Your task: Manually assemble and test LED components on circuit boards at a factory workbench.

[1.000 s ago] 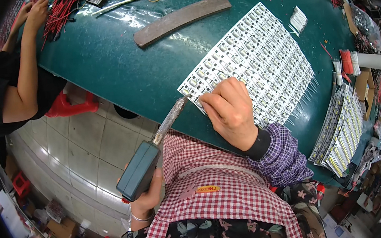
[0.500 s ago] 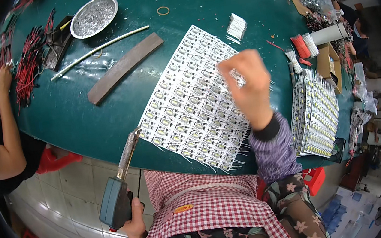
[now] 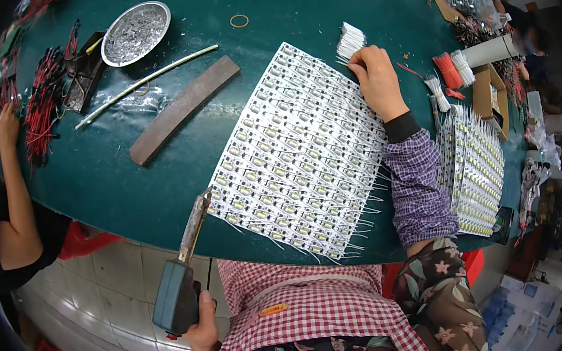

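Observation:
In my left hand [image 3: 203, 327] is a soldering gun [image 3: 175, 298], its tip pointing up at the left corner of a white panel of small circuit boards [image 3: 286, 154]. Thin white wires lie in rows over the panel and stick out past its near right edge. My right hand [image 3: 381, 84] is at the panel's far right edge, thumb and finger pinched by the near end of a bundle of white wires [image 3: 351, 39]. Whatever is between those fingertips is too small to make out.
Left of the panel lie a brown bar [image 3: 185, 110], a pale rod [image 3: 148, 85] and a metal dish of scraps [image 3: 136, 34]. More panels [image 3: 473, 169] are stacked at the right, by red wires [image 3: 447, 72]. A co-worker's arm [image 3: 17, 189] reaches over red-black wires [image 3: 42, 108].
My right hand has moved from above the panel, away and slightly right, to the white wire bundle. The soldering gun stays by the panel's left corner, and the view has shifted slightly.

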`<state>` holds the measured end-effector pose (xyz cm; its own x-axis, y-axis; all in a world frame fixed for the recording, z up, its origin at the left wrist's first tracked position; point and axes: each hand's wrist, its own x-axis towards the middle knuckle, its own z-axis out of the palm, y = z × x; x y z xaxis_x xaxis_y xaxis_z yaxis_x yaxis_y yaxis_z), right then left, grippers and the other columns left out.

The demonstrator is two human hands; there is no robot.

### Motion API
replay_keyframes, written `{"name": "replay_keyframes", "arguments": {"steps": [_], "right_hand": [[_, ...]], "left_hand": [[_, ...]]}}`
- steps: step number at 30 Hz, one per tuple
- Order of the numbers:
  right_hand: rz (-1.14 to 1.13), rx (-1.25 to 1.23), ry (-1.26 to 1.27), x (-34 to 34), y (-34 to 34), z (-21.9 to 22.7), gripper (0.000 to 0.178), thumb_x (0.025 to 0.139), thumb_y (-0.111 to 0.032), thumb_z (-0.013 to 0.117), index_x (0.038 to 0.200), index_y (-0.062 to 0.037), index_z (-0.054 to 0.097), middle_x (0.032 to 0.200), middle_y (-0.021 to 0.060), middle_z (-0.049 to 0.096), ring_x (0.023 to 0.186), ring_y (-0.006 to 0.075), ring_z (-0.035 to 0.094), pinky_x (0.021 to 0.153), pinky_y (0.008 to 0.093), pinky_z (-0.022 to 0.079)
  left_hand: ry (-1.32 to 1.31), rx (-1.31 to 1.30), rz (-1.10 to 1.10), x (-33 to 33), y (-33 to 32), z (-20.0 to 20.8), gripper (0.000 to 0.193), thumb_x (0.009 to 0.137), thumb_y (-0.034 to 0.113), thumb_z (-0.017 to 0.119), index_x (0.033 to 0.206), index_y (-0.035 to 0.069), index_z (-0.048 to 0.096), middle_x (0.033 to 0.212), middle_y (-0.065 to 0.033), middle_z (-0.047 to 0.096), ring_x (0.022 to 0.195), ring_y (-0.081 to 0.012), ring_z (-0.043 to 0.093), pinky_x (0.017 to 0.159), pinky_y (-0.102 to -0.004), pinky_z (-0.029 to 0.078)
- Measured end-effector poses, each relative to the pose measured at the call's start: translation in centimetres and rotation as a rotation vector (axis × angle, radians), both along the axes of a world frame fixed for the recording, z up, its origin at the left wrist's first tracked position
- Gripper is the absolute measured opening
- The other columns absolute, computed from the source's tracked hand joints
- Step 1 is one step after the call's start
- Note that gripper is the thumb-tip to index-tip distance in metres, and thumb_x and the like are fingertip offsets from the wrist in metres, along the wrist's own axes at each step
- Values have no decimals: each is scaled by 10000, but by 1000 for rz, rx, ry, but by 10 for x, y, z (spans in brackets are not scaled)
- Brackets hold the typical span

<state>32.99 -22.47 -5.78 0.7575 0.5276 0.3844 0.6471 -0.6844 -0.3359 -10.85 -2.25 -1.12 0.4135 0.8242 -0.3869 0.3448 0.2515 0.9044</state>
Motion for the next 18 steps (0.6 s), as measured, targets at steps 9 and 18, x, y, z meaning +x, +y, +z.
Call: {"name": "replay_keyframes", "arguments": {"steps": [9, 18], "right_hand": [[-6, 8, -117, -9, -2, 14, 85, 865, -14, 621, 916, -14, 552, 895, 137, 572, 896, 335, 546, 768, 417, 446], [353, 354, 279, -185, 78, 64, 195, 759, 101, 700, 924, 3, 668, 843, 118, 643, 765, 270, 637, 646, 336, 505]], "left_hand": [[-64, 57, -118, -14, 5, -7, 379, 844, -75, 654, 1215, -55, 579, 994, -99, 633, 608, -97, 506, 515, -244, 412], [-46, 38, -232, -27, 10, -1, 259, 876, 10, 702, 1124, -58, 671, 1071, -94, 695, 929, -158, 651, 791, -273, 516]]}}
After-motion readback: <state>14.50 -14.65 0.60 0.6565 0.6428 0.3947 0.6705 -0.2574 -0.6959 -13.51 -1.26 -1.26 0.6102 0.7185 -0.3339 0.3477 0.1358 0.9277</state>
